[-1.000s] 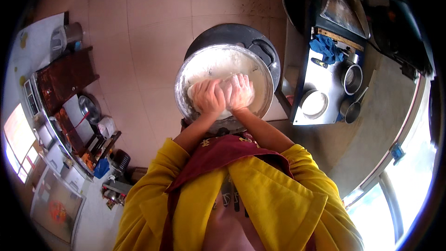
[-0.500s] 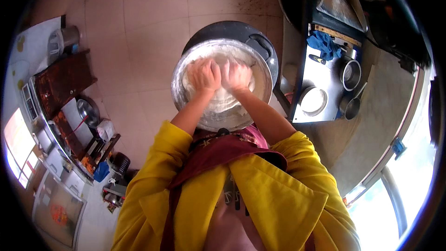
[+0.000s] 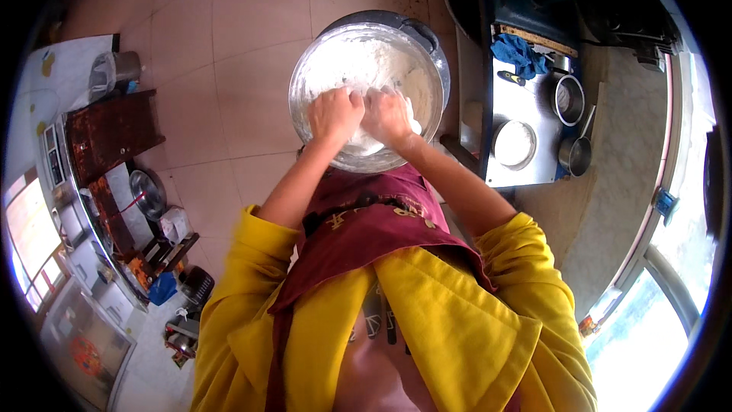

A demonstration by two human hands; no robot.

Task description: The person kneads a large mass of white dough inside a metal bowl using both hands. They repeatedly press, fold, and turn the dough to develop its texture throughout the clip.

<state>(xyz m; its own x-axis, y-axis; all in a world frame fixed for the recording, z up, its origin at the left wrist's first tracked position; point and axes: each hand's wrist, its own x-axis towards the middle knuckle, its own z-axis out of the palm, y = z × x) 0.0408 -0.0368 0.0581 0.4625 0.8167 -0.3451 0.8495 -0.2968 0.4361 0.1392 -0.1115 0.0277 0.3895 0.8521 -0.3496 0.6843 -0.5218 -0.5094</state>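
Both hands are down in the big steel bowl [image 3: 305, 76], pressing side by side into the white dough [image 3: 374, 69] at its near edge. The left hand [image 3: 334, 114] has its fingers curled together, knuckles up, digging into the mass; the right hand [image 3: 386, 116] sits just beside it, touching it, fingers bent and closed on the dough as well. Compared with half a second ago, the hands have come back toward the body: then they were pushed out near the middle of the bowl, now they sit at the near rim. The bowl rests on a dark pot [image 3: 412, 24] on the tiled floor [image 3: 229, 46]. Off to the right stands a steel tray [image 3: 526, 175] with a round tin [image 3: 514, 143], a small pot [image 3: 569, 99] and a blue cloth [image 3: 517, 53]. Yellow sleeves [image 3: 252, 290] and a maroon apron [image 3: 374, 229] fill the foreground.
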